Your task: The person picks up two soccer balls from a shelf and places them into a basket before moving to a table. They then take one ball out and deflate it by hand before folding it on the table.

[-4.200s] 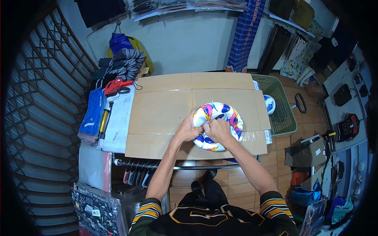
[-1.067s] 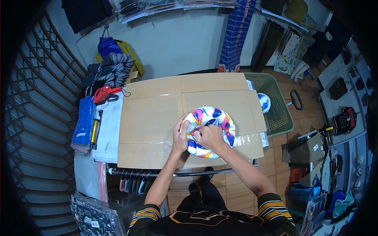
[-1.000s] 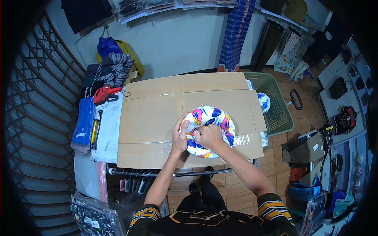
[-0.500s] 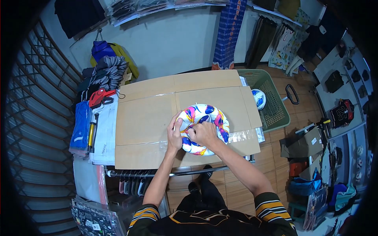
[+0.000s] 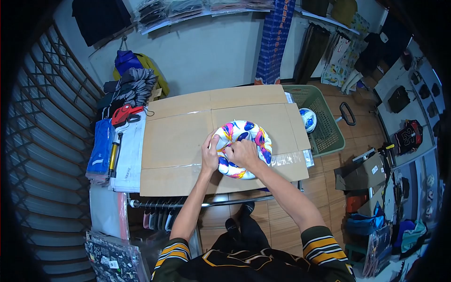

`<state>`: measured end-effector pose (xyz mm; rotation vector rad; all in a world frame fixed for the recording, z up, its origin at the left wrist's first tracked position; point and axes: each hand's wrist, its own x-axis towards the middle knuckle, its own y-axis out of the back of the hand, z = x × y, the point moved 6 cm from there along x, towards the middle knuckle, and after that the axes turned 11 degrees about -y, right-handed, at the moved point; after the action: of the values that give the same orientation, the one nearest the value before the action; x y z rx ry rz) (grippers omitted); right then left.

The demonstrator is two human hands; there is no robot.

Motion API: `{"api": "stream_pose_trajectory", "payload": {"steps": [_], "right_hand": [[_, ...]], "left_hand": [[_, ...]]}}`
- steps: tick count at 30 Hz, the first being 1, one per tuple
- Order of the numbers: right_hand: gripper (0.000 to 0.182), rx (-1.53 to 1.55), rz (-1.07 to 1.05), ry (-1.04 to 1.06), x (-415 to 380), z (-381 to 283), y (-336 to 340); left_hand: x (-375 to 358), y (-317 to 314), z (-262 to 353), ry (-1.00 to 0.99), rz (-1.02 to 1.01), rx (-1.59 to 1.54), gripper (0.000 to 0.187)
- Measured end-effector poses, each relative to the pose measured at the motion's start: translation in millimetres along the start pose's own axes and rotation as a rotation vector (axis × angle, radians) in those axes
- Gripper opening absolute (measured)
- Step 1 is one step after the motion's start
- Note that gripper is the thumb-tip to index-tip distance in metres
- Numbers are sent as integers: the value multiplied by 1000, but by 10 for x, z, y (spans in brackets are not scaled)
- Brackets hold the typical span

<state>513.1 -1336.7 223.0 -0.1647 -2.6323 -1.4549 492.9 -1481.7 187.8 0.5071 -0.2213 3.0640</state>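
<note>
A deflated ball, white with pink, blue, purple and yellow patches, lies on the cardboard with its top caved in to a ring-like shape. My left hand grips its left rim, the thumb upright along the side. Into the hollow in the middle presses my right hand, closed in a fist, its knuckles against the dented panel. The fist hides part of the hollow. No object shows in the right hand.
Flattened cardboard covers the table. Left of it are a yellow hand pump, a red-handled tool and blue packets. A green basket with another ball stands right. A hanging rail runs below the front edge.
The view has shifted slightly. Both hands stay on the ball, the right fist still pressed into its hollow; the ball's shape looks nearly the same.
</note>
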Motion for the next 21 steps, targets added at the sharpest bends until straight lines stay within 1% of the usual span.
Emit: {"api": "stream_pose_trajectory", "payload": {"steps": [3, 4, 7, 10, 14, 17, 21], "right_hand": [[38, 12, 43, 26, 18, -7, -13], [39, 12, 29, 10, 24, 3, -22], [40, 2, 15, -8, 38, -2, -18], [42, -4, -38, -84, 73, -1, -33], [45, -24, -172, -196, 166, 4, -74], [45, -14, -96, -247, 187, -49, -66], [46, -44, -16, -241, 161, -130, -29]], "left_hand": [[21, 25, -58, -3, -12, 3, 48], [21, 24, -41, -7, -2, -5, 45], [25, 12, -28, -19, 44, -32, 44], [29, 37, -44, 33, 16, -47, 47], [43, 54, -35, 58, 11, -70, 46], [71, 92, -99, 60, 27, -68, 45], [80, 136, -96, 43, 42, -47, 44]]}}
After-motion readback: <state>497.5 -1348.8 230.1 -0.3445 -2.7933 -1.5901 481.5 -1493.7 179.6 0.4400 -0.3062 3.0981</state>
